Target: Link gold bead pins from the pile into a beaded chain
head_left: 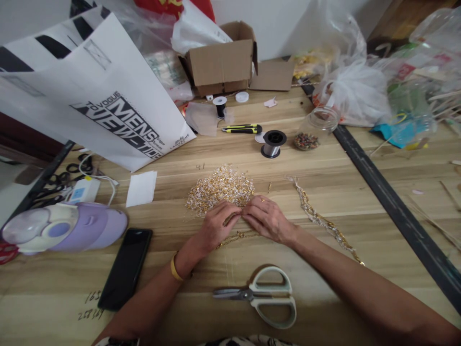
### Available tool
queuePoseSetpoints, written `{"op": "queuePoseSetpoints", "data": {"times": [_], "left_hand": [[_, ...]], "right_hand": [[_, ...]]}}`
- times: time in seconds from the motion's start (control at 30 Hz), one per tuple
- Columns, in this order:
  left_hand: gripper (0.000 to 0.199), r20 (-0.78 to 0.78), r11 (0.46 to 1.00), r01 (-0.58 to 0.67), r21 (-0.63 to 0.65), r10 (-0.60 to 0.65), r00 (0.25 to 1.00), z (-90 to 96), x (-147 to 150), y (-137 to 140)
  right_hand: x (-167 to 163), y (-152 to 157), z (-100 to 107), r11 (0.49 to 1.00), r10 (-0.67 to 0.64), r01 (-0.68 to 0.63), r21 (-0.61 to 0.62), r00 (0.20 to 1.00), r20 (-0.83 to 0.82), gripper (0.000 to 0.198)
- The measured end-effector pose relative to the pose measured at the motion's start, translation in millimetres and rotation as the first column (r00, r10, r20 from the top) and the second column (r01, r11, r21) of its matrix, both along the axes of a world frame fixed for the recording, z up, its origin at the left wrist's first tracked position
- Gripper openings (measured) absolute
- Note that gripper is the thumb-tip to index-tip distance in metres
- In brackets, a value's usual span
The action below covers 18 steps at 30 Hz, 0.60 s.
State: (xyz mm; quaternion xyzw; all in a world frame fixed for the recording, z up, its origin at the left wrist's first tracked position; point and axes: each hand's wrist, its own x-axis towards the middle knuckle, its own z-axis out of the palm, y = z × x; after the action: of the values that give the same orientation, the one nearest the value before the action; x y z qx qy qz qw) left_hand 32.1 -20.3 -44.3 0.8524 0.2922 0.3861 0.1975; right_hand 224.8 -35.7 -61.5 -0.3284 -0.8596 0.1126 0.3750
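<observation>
My left hand (220,225) and my right hand (267,218) meet at the fingertips, both pinched closed. Whatever lies between the fingers is too small to make out. Just beyond them spreads a heap of small gold and clear beads or links (221,187). A thin gold chain (239,235) lies on the table under and in front of the hands. To the right rests a bundle of gold and silvery chains (317,218). Nearer my body are scissors (272,294) with pale handles, their blades pointing left.
On the left lie a phone (126,269), a purple bottle (90,226) and a white paper (141,188). A large paper bag (118,96) stands behind. Farther back are a wire spool (272,144), a utility knife (242,129), a jar (317,127) and a cardboard box (221,65).
</observation>
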Motion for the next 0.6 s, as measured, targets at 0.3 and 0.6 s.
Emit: {"op": "queuePoseSetpoints", "data": {"times": [0.3, 0.6], "left_hand": [[0.006, 0.012, 0.996, -0.035, -0.078, 0.036, 0.999, 0.6, -1.4, 0.8], [0.005, 0.009, 0.992, -0.060, -0.111, 0.062, 0.998, 0.4, -2.4, 1.0]], "right_hand": [[1.5, 1.0, 1.2, 1.000, 0.013, -0.013, 0.000, 1.000, -0.020, 0.010], [1.1, 0.4, -1.8, 0.997, 0.012, -0.018, -0.069, 0.996, -0.086, 0.009]]}}
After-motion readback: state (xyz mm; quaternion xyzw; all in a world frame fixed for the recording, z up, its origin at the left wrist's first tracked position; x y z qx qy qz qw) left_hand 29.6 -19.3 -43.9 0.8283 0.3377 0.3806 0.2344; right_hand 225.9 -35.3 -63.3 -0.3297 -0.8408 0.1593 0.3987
